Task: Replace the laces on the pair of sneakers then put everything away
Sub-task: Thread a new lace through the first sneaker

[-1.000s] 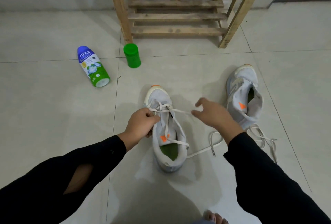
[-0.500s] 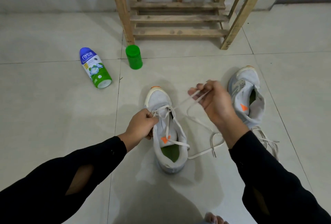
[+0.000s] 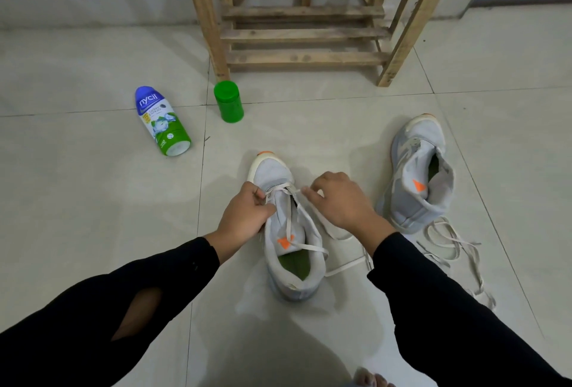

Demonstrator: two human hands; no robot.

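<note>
Sneaker (image 3: 291, 232) sits on the floor, toe pointing away. Left hand (image 3: 247, 216) grips its eyelet edge and right hand (image 3: 340, 201) pinches the lace (image 3: 280, 189) near the toe. Lace looks flat, light and floppy, so I'd grab it by the stiff tip.

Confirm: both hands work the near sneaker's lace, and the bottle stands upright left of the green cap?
No: the head view shows the bottle on its side, left of the green cap. Left hand and right hand do work the near sneaker's lace.
</note>
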